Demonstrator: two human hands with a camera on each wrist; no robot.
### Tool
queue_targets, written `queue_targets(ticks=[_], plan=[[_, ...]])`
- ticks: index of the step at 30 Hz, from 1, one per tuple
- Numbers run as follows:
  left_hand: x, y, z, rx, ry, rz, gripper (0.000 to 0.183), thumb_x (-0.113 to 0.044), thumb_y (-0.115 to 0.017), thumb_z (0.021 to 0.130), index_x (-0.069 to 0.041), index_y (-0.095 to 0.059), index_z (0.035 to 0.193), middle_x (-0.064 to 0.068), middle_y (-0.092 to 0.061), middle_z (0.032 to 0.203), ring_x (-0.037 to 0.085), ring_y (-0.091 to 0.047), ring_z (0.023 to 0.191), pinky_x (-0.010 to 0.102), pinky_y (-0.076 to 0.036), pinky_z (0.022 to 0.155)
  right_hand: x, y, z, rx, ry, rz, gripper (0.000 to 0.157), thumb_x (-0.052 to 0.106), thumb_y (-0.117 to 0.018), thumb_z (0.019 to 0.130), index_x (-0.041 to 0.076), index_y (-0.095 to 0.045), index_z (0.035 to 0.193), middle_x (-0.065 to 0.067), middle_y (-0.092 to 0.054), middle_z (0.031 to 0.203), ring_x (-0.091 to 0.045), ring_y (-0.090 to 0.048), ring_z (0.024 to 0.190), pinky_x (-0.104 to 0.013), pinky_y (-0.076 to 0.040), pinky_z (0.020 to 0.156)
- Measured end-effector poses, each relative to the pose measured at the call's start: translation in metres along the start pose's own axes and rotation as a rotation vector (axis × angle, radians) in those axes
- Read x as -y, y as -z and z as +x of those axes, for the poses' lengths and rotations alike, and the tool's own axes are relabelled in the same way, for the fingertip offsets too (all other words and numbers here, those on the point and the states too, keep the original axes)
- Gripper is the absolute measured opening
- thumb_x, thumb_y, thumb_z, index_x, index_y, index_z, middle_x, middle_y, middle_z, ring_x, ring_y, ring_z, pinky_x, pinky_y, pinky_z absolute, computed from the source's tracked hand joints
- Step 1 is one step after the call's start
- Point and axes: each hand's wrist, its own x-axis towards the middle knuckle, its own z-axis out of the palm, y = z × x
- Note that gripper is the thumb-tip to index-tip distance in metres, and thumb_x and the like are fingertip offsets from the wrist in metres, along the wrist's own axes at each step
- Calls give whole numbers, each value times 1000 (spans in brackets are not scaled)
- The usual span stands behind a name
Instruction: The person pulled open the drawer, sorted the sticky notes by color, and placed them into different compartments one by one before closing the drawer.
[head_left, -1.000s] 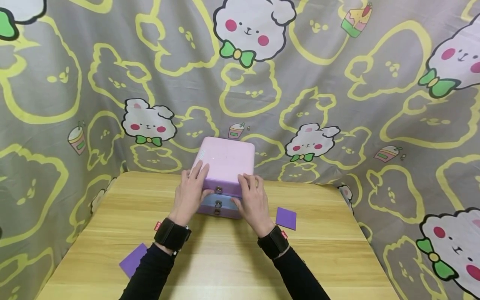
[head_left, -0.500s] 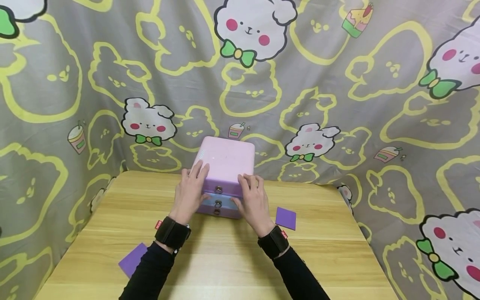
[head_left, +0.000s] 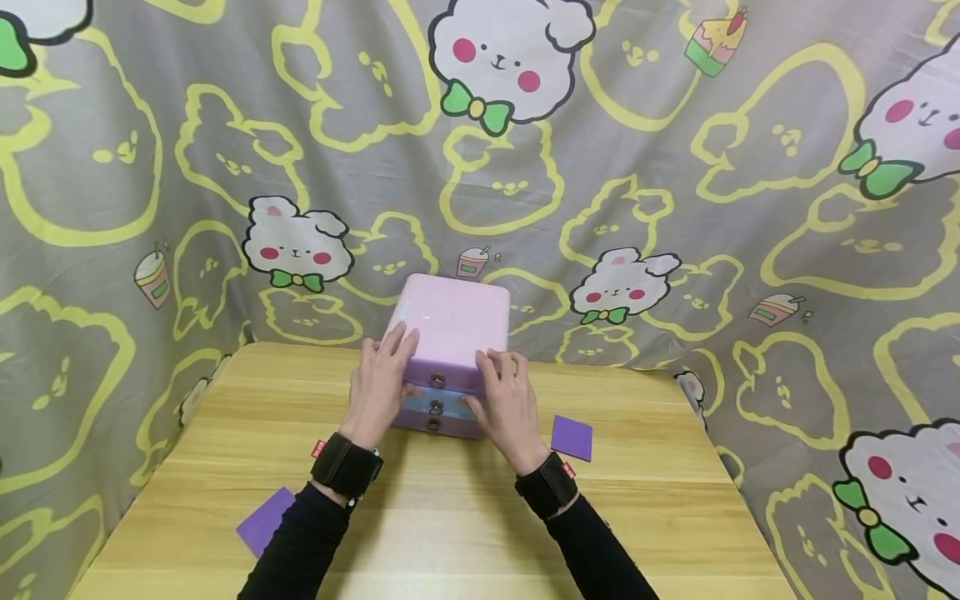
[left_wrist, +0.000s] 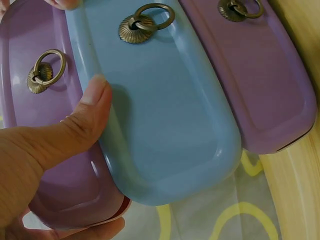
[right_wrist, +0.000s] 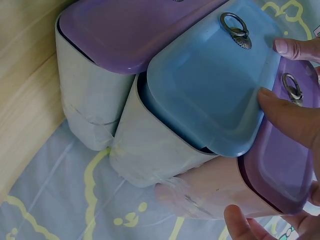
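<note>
A small three-drawer box [head_left: 453, 321] with a pink top stands at the back of the table. Its fronts are a purple top drawer [right_wrist: 280, 155], a blue middle drawer [left_wrist: 165, 120] and a purple bottom drawer [right_wrist: 125, 35], each with a ring pull. The blue front sticks out a little from its pale casing in the right wrist view. My left hand [head_left: 378, 387] holds the upper left corner, fingers over the top edge, thumb at the blue drawer's upper edge. On the opposite corner, my right hand [head_left: 510, 408] grips likewise, its thumb on the blue front's upper edge.
Right of the box, a purple square [head_left: 572, 437] lies flat on the wooden table [head_left: 450, 533]. Another purple square [head_left: 264, 521] is partly covered by the left forearm. A patterned grey curtain [head_left: 517, 192] hangs close behind the box.
My left thumb has shifted slightly down and left across the front of the box. The box and my right hand stay in place.
</note>
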Motion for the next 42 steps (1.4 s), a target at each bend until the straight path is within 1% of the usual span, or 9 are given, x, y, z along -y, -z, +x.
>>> queue_targets(ticks=[4,9,17,20,23,25,31,38,42], plan=[[0,0,1,-10,-6,6,93,-27,-93,58,-14,-55,142,13,-53,151,42,-57,101,43,-58,51,-1,0,0,6,-2,2,79,30,-96,67,8,-57,132,-17,-58,127,-38,-53,116,-44,-61,85],[1,3,2,23,-6,18,96,-27,-94,59,-14,-52,145,13,-50,154,44,-56,106,46,-59,54,-4,-2,-1,26,-2,29,78,34,-91,74,7,-54,136,-18,-55,133,-39,-51,120,-46,-59,89],[2,6,5,34,-23,8,92,-39,-93,65,-14,-52,144,14,-49,153,44,-55,109,47,-59,55,-8,-1,0,55,-39,178,75,31,-89,78,11,-50,139,-24,-43,150,-41,-44,136,-52,-57,98],[3,6,7,14,-53,21,92,-40,-94,62,-12,-55,140,17,-53,148,46,-54,117,51,-61,75,-10,-1,-1,88,-64,229,82,27,-91,75,12,-47,143,-25,-36,157,-43,-38,144,-56,-52,105],[4,6,10,1,-80,32,95,-41,-95,56,-8,-57,136,19,-55,145,47,-49,132,58,-53,100,-12,-2,-2,122,-89,261,90,24,-92,74,13,-42,148,-22,-32,162,-45,-35,148,-59,-45,112],[4,6,12,16,-85,18,95,-40,-96,55,-7,-56,135,19,-52,149,46,-44,140,59,-51,104,-13,-2,-2,133,-103,270,93,23,-92,74,14,-40,150,-20,-31,164,-45,-38,147,-58,-47,110],[2,5,10,100,-66,52,106,-36,-97,54,-3,-49,141,15,-44,159,41,-40,147,53,-59,90,-12,-3,-3,126,-121,287,91,22,-93,73,13,-44,148,-19,-34,162,-44,-50,138,-54,-56,98],[-3,5,12,58,-97,131,109,-37,-101,46,-5,-52,137,16,-53,151,45,-49,138,57,-61,83,-12,-4,-3,81,-108,250,89,23,-95,70,12,-48,145,-19,-42,156,-43,-57,130,-49,-62,85],[-4,3,14,65,-131,197,114,-41,-100,48,-7,-49,145,17,-53,149,45,-50,137,57,-59,89,-12,-4,-2,61,-110,222,88,25,-96,68,12,-50,143,-19,-46,152,-42,-61,125,-46,-63,78]])
